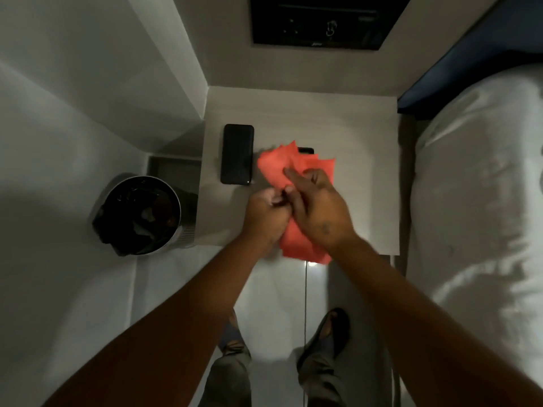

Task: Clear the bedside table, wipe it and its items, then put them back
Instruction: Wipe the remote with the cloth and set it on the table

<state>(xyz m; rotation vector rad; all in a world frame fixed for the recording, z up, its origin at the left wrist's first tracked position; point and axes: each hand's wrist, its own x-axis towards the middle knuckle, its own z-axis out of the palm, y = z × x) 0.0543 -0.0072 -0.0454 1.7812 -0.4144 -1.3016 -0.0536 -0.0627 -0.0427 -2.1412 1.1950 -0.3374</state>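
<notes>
The pale bedside table [352, 136] stands below me. A black phone [237, 154] lies flat on its left side. Over the table's middle both hands work a red cloth [276, 168]. My left hand [264, 212] is closed on the cloth's near part and seems to pinch a small item that I cannot make out. My right hand [317, 207] lies over the cloth with its fingers stretched out. A small black object [306, 150] peeks out behind the cloth's far edge; most of it is hidden.
A round metal waste bin [138, 215] with a dark liner stands on the floor left of the table. A bed with white bedding [476, 201] runs along the right. A black wall panel [326, 22] hangs above the table. My feet [323, 339] stand on the pale floor.
</notes>
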